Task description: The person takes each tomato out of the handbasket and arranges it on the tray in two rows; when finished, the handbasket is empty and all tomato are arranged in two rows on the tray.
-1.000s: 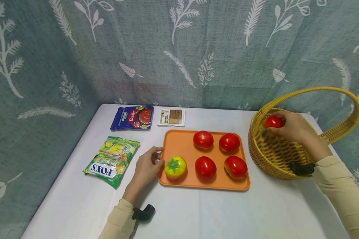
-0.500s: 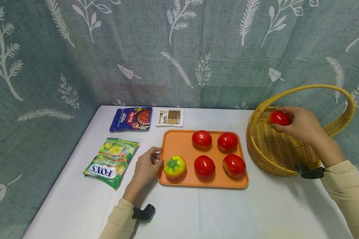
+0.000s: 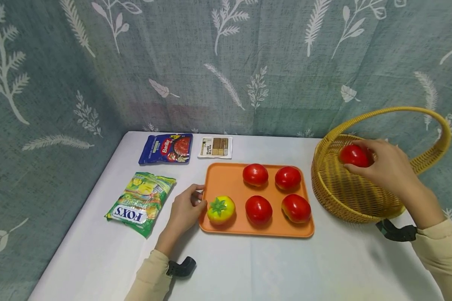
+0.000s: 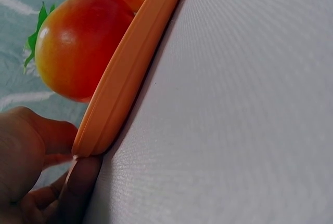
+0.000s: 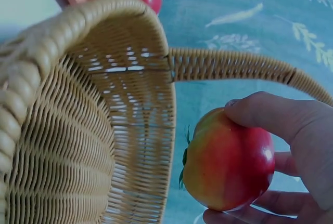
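Observation:
In the head view my right hand [image 3: 389, 167] grips a red tomato [image 3: 354, 155] over the wicker basket [image 3: 325, 196]. The right wrist view shows thumb and fingers around this tomato [image 5: 229, 161], whose yellowish, green-leaved end faces the basket. My left hand [image 3: 186, 211] pinches the left edge of the orange tray [image 3: 229, 173], thumb and fingers on either side of the rim in the left wrist view. Closest to that hand on the tray is a tomato [image 3: 221, 210] with its yellow side and green leaves up. Several red tomatoes [image 3: 258, 210] lie farther right on it.
A green Fox's candy bag [image 3: 141, 202] lies left of my left hand. Behind the tray are a blue Barilla pouch [image 3: 165, 148] and a small white-and-brown packet [image 3: 215, 147]. The basket's tall handle [image 3: 391, 110] arches over its far side. Patterned curtain hangs behind the table.
My right hand, still holding the tomato, has shifted slightly right and appears raised from inside the basket. The left hand stays at the tray's edge. The view shifts slightly.

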`<move>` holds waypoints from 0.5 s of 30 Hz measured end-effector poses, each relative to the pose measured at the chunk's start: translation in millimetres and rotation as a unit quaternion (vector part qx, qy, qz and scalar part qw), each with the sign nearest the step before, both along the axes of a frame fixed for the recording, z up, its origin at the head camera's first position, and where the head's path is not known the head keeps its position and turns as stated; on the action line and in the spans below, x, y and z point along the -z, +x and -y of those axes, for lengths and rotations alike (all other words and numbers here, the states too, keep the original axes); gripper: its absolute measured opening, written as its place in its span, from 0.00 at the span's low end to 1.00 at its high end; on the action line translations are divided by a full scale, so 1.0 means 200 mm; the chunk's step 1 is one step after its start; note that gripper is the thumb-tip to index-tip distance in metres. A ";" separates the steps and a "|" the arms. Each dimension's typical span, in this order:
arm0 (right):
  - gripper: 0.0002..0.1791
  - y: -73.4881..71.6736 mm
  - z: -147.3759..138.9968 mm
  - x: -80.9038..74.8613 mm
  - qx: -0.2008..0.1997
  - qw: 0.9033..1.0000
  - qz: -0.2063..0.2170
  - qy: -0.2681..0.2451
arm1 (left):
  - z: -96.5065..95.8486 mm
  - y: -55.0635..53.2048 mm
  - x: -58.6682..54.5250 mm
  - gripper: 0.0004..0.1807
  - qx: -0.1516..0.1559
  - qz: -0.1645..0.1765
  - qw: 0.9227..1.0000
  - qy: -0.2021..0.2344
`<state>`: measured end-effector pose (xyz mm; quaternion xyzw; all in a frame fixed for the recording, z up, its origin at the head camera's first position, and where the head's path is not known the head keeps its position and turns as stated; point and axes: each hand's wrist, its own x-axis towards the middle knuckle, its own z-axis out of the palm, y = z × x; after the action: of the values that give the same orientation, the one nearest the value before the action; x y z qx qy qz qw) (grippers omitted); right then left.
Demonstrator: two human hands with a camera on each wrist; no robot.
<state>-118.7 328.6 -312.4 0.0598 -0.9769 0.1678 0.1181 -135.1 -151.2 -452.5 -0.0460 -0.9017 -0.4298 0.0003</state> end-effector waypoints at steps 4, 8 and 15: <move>0.34 0.04 0.02 0.00 -0.003 1.000 -0.022 0.003 | 0.00 0.00 0.00 0.22 0.002 -0.010 1.000 -0.002; 0.34 0.07 0.05 -0.01 -0.011 0.999 -0.039 0.008 | 0.00 0.00 0.00 0.22 0.003 -0.014 1.000 -0.003; 0.35 0.14 0.11 -0.03 -0.027 0.998 -0.059 0.007 | 0.00 0.00 -0.01 0.22 0.000 -0.005 1.000 -0.001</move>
<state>-91.5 307.0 -306.9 0.0965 -0.9673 0.1605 0.1709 -134.9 -150.9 -451.2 -0.0479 -0.9022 -0.4286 0.0049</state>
